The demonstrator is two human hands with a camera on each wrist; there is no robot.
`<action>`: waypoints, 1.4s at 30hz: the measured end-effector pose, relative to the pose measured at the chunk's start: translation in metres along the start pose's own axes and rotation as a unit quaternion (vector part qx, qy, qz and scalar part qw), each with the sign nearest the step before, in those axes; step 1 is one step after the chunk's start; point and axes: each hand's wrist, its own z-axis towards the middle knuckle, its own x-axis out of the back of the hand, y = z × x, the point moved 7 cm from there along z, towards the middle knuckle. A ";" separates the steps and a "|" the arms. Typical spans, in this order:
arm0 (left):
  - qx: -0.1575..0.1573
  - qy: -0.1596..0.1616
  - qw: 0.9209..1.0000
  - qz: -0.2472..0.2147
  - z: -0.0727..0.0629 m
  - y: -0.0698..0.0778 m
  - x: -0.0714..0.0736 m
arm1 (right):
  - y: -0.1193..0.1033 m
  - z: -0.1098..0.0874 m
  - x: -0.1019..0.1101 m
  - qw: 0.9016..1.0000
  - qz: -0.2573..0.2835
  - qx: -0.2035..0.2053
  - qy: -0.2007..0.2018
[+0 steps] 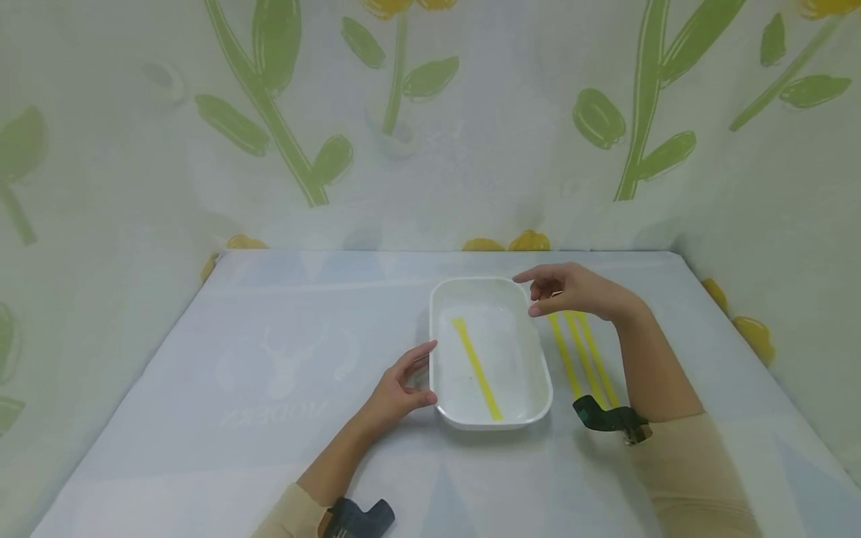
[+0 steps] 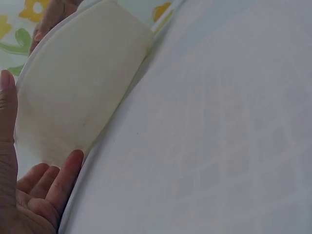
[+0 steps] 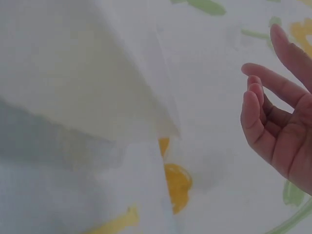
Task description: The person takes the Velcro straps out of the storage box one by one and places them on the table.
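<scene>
A white rectangular tray (image 1: pixel 494 359) with rounded corners stands on the table, a flat yellow strip (image 1: pixel 479 371) lying slantwise inside it. My left hand (image 1: pixel 402 385) is at the tray's left side, fingers and thumb spread along its edge. In the left wrist view, the left fingers (image 2: pixel 66 183) touch the outer wall, with the thumb up by the rim. Over the far right corner hovers my right hand (image 1: pixel 575 291), index finger extended, thumb apart and the other fingers loosely bent. Nothing shows between its fingers in the right wrist view.
Right of the tray, three more yellow strips (image 1: pixel 584 359) lie side by side on the table (image 1: pixel 303 336), their far ends partly hidden by my right hand. A white floral curtain (image 1: pixel 484 149) surrounds the table's back and sides. Both wrists wear black camera mounts.
</scene>
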 end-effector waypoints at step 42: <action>-0.055 0.023 0.998 0.004 -0.002 0.002 -0.001 | 0.025 0.107 -0.091 0.993 -0.038 -0.078 -0.076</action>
